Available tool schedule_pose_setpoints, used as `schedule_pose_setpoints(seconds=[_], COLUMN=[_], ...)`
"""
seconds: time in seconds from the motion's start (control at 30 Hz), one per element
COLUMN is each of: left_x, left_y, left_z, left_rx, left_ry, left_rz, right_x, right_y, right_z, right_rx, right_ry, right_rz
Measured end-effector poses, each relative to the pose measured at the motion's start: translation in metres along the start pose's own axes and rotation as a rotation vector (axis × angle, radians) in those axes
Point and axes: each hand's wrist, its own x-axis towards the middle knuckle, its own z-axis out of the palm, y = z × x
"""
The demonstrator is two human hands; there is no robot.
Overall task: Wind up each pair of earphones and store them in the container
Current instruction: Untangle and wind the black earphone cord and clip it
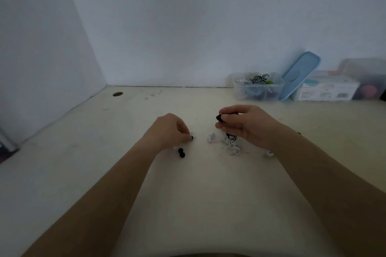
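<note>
At the far left the side wall (pixel 41 48) meets the desk (pixel 104 152), and a round hole (pixel 117 94) sits in the desk top near that corner, with bare surface between it and the hands. The left hand (pixel 169 129) is down on the desk, its fingers (pixel 183 131) curled and pinching a small black piece (pixel 191 137) against the surface. Two black buds (pixel 181 152) lie just beside its wrist on the near side. A gap of bare desk separates the hands. White earphones (pixel 231 145) lie in a loose tangle partly beneath the right hand (pixel 244 123), which is raised, its fingers (pixel 229 119) curled round a black earbud (pixel 219 118). Black cable loops (pixel 230 136) show under its palm. Whether this cable joins the left hand's piece cannot be told. Well behind, against the back wall, stands the clear container (pixel 240 92), open, with earphones inside. A blue lid (pixel 298 75) leans on its right side, and a white box (pixel 325 89) lies further right.
</note>
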Motion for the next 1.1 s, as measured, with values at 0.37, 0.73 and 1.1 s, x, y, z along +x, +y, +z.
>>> schedule_pose_setpoints(seconds=[0.37, 0.73, 1.1], left_x=[0.002, -0.017, -0.025], left_y=[-0.004, 0.025, 0.037], left_z=[0.003, 0.013, 0.031], left_rx=[-0.046, -0.562, -0.800], left_ry=[0.017, 0.192, 0.149], left_rz=[-0.056, 0.150, 0.207], right_x=[0.003, -0.005, -0.015], right_y=[0.003, 0.004, 0.008], right_z=[0.004, -0.003, 0.004], right_rx=[-0.087, 0.040, -0.179], right_ry=[-0.040, -0.085, -0.040], right_rz=[0.017, 0.016, -0.035])
